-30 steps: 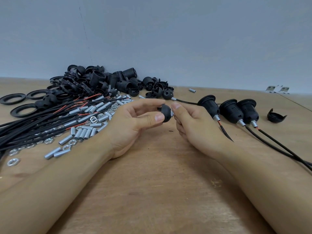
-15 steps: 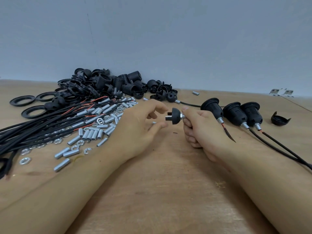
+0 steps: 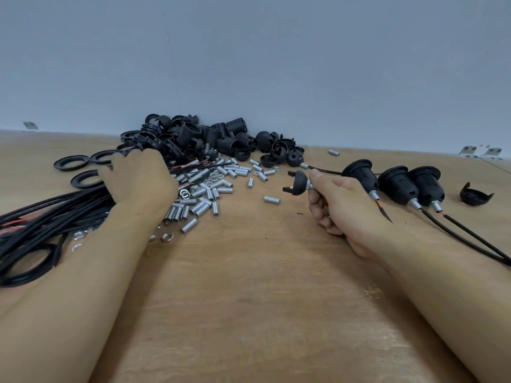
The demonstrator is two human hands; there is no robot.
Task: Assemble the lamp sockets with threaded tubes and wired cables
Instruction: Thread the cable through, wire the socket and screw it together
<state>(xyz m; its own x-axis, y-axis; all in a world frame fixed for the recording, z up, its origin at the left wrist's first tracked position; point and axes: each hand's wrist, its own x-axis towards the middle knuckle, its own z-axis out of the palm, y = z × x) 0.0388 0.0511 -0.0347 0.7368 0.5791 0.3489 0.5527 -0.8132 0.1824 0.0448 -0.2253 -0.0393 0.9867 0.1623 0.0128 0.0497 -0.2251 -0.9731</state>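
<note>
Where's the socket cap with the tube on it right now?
Head view, right of centre: the right hand holds the socket cap above the table, left of three assembled sockets.

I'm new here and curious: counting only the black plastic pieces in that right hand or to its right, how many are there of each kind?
Finished black lamp sockets with cables: 3
Black dome cap with metal tube, held in the right hand: 1
Loose black cap lying on the wooden table: 1
Total: 5

socket cap [image 3: 298, 184] in my right hand [image 3: 343, 203]: matte black
threaded tubes [image 3: 204, 194]: shiny silver
cables [image 3: 49, 214]: black, red strands
worktop [image 3: 249, 299]: pale brown wood grain
wall [image 3: 249, 64]: grey-blue
</note>
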